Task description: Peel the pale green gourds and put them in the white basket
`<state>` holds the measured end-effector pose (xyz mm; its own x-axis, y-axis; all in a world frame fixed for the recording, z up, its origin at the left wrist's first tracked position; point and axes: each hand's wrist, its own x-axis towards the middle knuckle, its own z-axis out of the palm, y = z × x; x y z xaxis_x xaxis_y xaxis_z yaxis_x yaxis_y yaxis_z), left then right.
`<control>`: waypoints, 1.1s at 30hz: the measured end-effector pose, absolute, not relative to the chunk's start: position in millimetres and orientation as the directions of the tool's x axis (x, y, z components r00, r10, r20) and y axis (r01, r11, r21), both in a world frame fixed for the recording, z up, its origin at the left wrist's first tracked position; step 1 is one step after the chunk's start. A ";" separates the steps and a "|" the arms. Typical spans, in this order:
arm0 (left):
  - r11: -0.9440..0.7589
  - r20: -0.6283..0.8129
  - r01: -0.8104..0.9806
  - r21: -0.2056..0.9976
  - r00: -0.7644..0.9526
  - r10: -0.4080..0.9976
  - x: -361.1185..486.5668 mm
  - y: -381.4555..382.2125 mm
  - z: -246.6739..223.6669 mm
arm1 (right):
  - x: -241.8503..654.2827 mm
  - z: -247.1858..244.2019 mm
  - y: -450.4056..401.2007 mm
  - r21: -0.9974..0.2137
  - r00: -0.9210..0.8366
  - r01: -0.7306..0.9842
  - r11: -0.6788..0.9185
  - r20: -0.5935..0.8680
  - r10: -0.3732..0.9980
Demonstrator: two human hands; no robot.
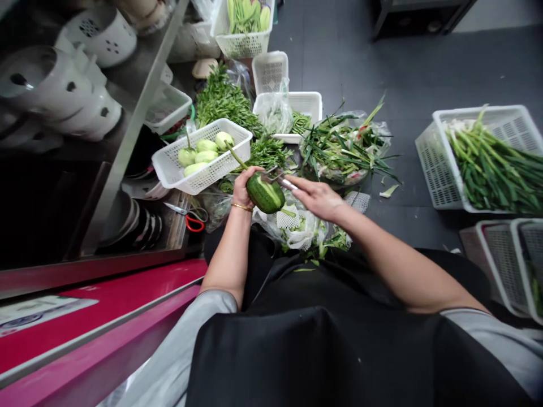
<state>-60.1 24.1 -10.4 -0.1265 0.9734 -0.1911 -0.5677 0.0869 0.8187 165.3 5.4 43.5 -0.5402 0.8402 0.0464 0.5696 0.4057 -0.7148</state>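
My left hand (244, 186) is wrapped round a dark green gourd (265, 195) with a long stem. Pale strips show on the gourd where its skin is off. In my right hand (316, 196) is a metal peeler (288, 183), its head against the gourd's upper side. A strip of peel (288, 212) sticks out just below the gourd. To the left, a white basket (169, 175) holds several pale green peeled gourds (206, 145). Below my hands lies a bag (307, 234) with green peelings and white netting.
Leafy greens (224, 99) lie behind the gourd basket. Vegetable scraps (343, 147) are heaped ahead of my right hand. A white crate (439, 164) of green onions (487, 164) stands at the right. Red-handled scissors (195, 219) rest by the metal shelf (139, 107) on the left.
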 end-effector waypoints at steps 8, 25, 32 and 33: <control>0.064 -0.216 -0.663 0.746 -0.149 0.965 -68.9 25.5 -0.7 | 218.8 -27.5 -80.4 -0.725 -0.453 0.676 0.135 -0.263 0.852; 0.059 -0.380 -0.769 0.636 -0.245 0.892 -14.9 -16.8 -18.6 | 141.2 5.8 -51.4 -0.869 -0.275 0.482 0.114 -0.026 0.961; 0.090 -0.277 -0.727 0.681 -0.142 0.950 -31.7 -0.9 -8.0 | 151.1 61.1 -18.8 -0.729 -0.479 0.615 0.301 -0.043 0.877; 0.085 -0.270 -0.710 0.699 -0.152 0.951 -32.2 2.1 -7.9 | 148.4 62.2 -17.4 -0.713 -0.505 0.615 0.336 -0.029 0.863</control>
<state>-32.2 2.1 -7.9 -0.1521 0.9509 -0.2697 -0.7104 0.0845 0.6987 148.4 -17.4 62.2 -0.5047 0.8628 -0.0289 0.6154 0.3361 -0.7129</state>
